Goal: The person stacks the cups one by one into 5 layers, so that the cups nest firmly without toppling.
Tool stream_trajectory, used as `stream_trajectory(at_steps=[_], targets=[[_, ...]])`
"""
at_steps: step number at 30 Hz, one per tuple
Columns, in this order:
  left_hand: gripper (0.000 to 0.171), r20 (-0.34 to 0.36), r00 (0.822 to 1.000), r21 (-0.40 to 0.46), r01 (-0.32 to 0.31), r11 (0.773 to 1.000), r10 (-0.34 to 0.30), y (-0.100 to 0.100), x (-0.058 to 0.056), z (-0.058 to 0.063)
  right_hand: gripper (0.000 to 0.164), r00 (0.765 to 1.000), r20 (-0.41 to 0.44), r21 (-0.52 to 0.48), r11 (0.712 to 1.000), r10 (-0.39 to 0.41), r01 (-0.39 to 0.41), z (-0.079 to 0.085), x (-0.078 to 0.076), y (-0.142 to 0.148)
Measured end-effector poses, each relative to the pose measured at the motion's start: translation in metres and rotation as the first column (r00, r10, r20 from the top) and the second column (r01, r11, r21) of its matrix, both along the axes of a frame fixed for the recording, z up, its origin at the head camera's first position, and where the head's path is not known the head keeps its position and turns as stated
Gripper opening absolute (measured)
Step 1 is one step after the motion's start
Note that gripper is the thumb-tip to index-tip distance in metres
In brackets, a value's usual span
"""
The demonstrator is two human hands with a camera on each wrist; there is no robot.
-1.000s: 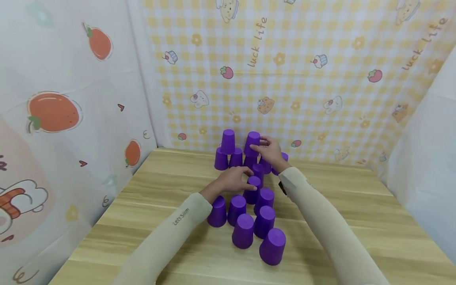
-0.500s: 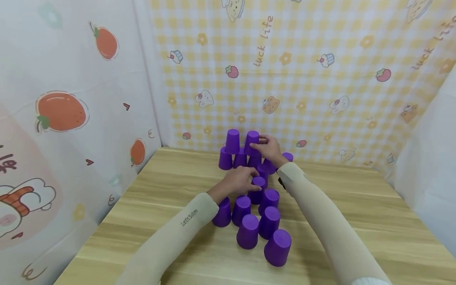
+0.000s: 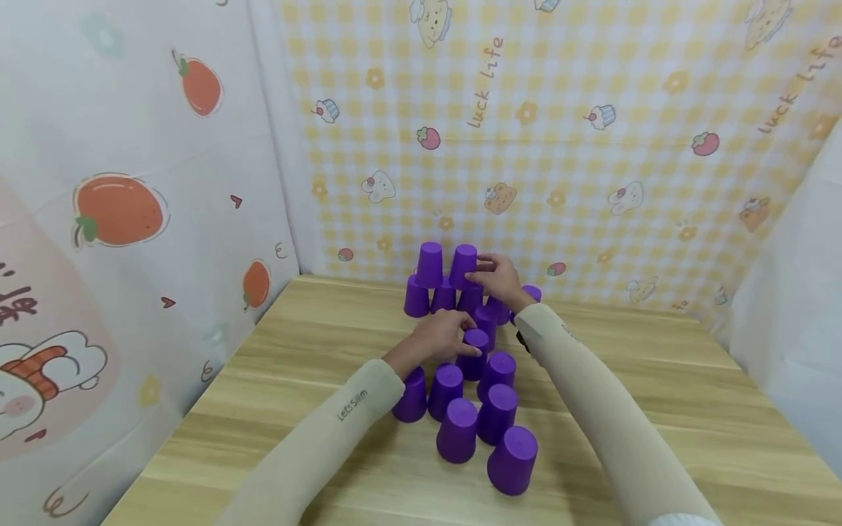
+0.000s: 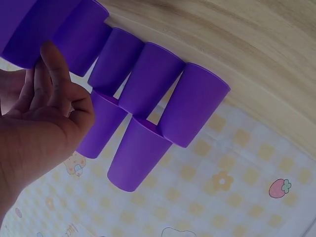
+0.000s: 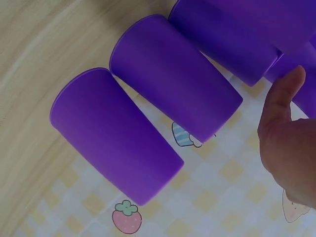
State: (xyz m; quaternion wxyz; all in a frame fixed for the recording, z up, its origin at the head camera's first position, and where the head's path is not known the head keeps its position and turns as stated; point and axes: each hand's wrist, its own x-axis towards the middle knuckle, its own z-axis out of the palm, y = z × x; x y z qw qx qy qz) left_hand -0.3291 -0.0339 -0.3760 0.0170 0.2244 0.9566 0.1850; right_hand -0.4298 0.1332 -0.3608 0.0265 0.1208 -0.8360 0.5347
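Observation:
Upside-down purple cups stand on the wooden table. At the back they form a row with two cups on top of it. My right hand (image 3: 498, 279) grips the right upper cup (image 3: 464, 264), thumb in front and fingers at its side. Beside it, the left upper cup (image 3: 430, 264) stands untouched. My left hand (image 3: 437, 337) holds a cup (image 3: 475, 356) in the line running forward from the row, its thumb across the near side. In the left wrist view, a fingertip lies against a near cup (image 4: 39, 34). The right thumb (image 5: 289, 91) shows in the right wrist view.
Several more cups, such as the nearest one (image 3: 513, 462), stand in front of my hands in a staggered line. The left forearm passes close over a cup (image 3: 411, 398). A checked cloth (image 3: 566, 161) hangs behind the table (image 3: 631, 380), with a printed white cloth (image 3: 131, 307) at left.
The head view has shifted slightly. The right upper cup has moved a little left, closer to the left one, and now stands more upright. The left hand keeps its hold.

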Motion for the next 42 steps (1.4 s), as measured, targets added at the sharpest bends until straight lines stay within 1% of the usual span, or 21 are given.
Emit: stream_trajectory(at_steps=[4,6,8,10,12,13,16,19,20,22,25,28,32,35,38,42], targets=[[0.055,-0.030,1.000,0.015,-0.001,1.000,0.002,0.001,0.001,-0.001,0.063,1.000,0.009,-0.005,1.000,0.013,-0.013,-0.001,0.004,0.006],[0.055,-0.037,0.999,0.033,0.007,0.999,-0.006,0.000,0.001,-0.002,0.061,1.000,0.008,0.015,0.999,0.030,-0.030,-0.001,0.008,0.011],[0.055,-0.031,0.999,0.053,0.016,0.998,-0.014,-0.001,0.001,-0.003,0.059,0.998,0.001,0.074,0.996,0.058,-0.058,0.000,0.014,0.016],[0.055,-0.021,1.000,0.073,0.018,0.997,-0.017,-0.003,0.001,-0.005,0.055,0.996,-0.014,0.149,0.985,0.092,-0.089,0.000,0.019,0.022],[0.055,-0.013,1.000,0.088,0.013,0.996,-0.012,-0.005,0.000,-0.006,0.053,0.992,-0.012,0.184,0.976,0.124,-0.120,0.000,0.023,0.028],[0.055,-0.009,1.000,0.093,0.009,0.996,-0.008,-0.006,0.000,-0.006,0.052,0.989,-0.008,0.185,0.972,0.150,-0.146,0.003,0.028,0.030],[0.055,-0.003,1.000,0.095,-0.001,0.996,0.001,-0.008,-0.003,-0.006,0.052,0.980,0.006,0.151,0.969,0.198,-0.197,0.001,0.033,0.040],[0.056,0.002,1.000,0.092,-0.001,0.996,0.001,-0.009,-0.005,-0.004,0.055,0.977,0.023,0.163,0.963,0.212,-0.213,-0.005,0.036,0.049],[0.056,0.001,1.000,0.090,-0.001,0.996,0.001,-0.009,-0.005,-0.004,0.057,0.977,0.026,0.174,0.961,0.212,-0.213,-0.012,0.034,0.051],[0.056,0.005,1.000,0.088,-0.005,0.996,0.005,-0.010,-0.006,-0.004,0.059,0.974,0.042,0.191,0.955,0.223,-0.227,-0.019,0.036,0.054],[0.056,0.021,1.000,0.088,-0.020,0.996,0.018,-0.010,-0.005,-0.005,0.061,0.969,0.073,0.188,0.951,0.235,-0.244,-0.029,0.039,0.055],[0.057,0.032,0.999,0.086,-0.022,0.996,0.019,-0.008,-0.005,-0.005,0.058,0.972,0.078,0.194,0.953,0.222,-0.233,-0.035,0.043,0.054],[0.057,0.042,0.999,0.073,-0.012,0.997,0.009,-0.003,-0.005,-0.005,0.053,0.980,0.061,0.207,0.958,0.192,-0.200,-0.040,0.047,0.054],[0.058,0.052,0.999,0.062,-0.005,0.998,0.001,0.001,-0.004,-0.004,0.051,0.980,0.042,0.217,0.956,0.194,-0.199,-0.043,0.050,0.054],[0.058,0.058,0.998,0.057,-0.009,0.998,0.006,0.003,-0.003,-0.003,0.049,0.979,0.016,0.232,0.952,0.203,-0.201,-0.044,0.053,0.054],[0.058,0.058,0.998,0.046,-0.022,0.999,0.019,0.006,-0.002,0.001,0.046,0.982,-0.027,0.218,0.960,0.186,-0.176,-0.042,0.055,0.060]])
